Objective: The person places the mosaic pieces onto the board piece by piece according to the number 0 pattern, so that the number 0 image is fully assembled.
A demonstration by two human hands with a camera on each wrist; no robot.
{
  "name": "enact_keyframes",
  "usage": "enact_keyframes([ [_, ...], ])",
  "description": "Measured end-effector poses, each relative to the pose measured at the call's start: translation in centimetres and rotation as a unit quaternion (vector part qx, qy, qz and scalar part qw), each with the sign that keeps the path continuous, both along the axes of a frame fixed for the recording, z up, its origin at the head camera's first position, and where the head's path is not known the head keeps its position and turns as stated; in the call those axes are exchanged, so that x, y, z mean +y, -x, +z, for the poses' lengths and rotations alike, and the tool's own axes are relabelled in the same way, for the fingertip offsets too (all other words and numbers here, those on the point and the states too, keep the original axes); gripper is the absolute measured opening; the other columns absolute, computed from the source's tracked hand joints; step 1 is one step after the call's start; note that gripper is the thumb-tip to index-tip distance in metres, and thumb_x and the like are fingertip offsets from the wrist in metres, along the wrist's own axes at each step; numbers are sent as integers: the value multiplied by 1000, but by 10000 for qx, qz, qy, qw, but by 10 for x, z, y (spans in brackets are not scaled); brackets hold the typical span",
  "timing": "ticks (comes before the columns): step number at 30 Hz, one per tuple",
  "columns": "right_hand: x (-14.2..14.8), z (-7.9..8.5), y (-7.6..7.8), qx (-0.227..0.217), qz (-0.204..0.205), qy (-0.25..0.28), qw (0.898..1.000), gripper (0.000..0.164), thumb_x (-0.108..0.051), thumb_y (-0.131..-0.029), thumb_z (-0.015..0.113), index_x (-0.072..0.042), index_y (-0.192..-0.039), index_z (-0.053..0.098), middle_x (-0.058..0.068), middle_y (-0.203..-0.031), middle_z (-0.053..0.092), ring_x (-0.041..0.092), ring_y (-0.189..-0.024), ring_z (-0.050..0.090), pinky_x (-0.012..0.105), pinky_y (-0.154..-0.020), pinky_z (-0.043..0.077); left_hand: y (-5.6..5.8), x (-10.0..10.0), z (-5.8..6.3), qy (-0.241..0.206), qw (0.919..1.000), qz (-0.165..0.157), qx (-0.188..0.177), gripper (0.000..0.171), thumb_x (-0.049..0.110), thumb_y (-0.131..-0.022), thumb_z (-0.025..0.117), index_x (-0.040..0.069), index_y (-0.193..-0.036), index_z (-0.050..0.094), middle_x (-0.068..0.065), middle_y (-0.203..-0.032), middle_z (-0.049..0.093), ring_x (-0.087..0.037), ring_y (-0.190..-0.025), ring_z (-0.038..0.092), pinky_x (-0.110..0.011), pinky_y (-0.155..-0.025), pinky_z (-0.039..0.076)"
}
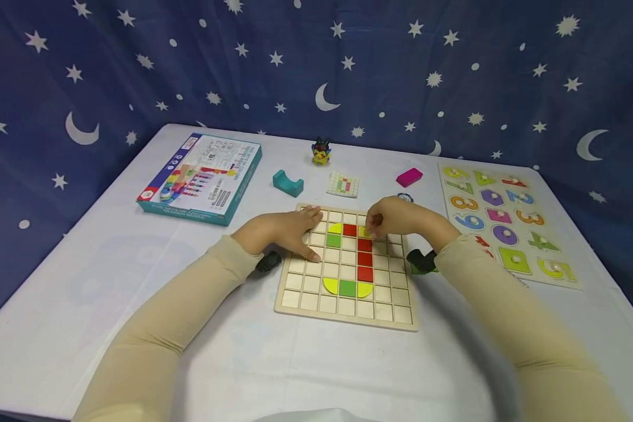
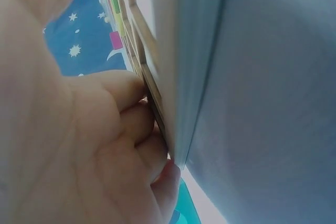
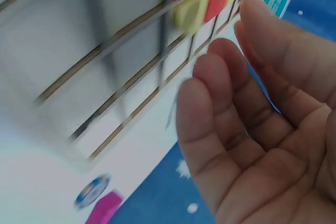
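Observation:
A wooden grid board (image 1: 302, 302) lies on the table, with square cells holding red, green and yellow pieces. My left hand (image 1: 287, 230) rests on the board's left side, fingers spread and thumb over the cells; the left wrist view shows its fingertips at the board's edge. My right hand (image 1: 398, 218) is over the upper right of the board, fingertips beside a yellow quarter-round piece (image 1: 363, 231). In the right wrist view its fingers (image 3: 197, 114) are loosely bent with nothing between them. Red squares (image 1: 365, 259) run down one column; a green square (image 1: 347, 288) lies between yellow pieces lower down.
Behind the board lie a small pattern card (image 1: 343, 185), a teal arch block (image 1: 288, 183), a magenta block (image 1: 409, 177) and a small figurine (image 1: 321, 152). A boxed toy (image 1: 203, 176) is at the left, a number puzzle board (image 1: 506, 223) at the right.

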State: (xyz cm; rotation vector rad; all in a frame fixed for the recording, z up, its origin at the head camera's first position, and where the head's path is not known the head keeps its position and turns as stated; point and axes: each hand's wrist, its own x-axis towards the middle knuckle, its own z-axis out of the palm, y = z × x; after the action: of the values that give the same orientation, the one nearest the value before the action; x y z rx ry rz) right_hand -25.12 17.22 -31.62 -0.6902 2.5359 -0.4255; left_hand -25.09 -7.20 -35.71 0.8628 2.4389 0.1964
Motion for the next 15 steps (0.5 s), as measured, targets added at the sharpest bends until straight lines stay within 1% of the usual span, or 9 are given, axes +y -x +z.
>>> enact_keyframes([
  [6, 35, 0, -8, -207, -27, -209, 9996, 14, -8, -81, 68, -5, -94, 66, 3, -84, 60, 15, -75, 51, 28, -67, 45, -1, 1, 0, -35, 10000, 29, 7, 105, 57, -79, 62, 7, -148, 3, -6, -155, -5, -21, -143, -6, -37, -116, 7],
  [10, 54, -1, -13, -299, -147, -160, 9993, 18, -9, -80, 68, -3, -97, 66, 3, -84, 60, 16, -76, 51, 29, -70, 45, -1, 1, 1, -49, 10000, 24, 11, 104, 56, -79, 62, 7, -148, 3, -7, -155, -5, -22, -143, -6, -37, -116, 7],
  [15, 75, -3, -19, -337, -356, -103, 9987, 18, -9, -81, 68, -3, -98, 65, 3, -85, 60, 16, -77, 51, 29, -70, 45, -2, 1, 2, -24, 10000, 30, 13, 104, 57, -79, 62, 8, -148, 2, -6, -155, -6, -21, -143, -6, -37, -116, 7],
])
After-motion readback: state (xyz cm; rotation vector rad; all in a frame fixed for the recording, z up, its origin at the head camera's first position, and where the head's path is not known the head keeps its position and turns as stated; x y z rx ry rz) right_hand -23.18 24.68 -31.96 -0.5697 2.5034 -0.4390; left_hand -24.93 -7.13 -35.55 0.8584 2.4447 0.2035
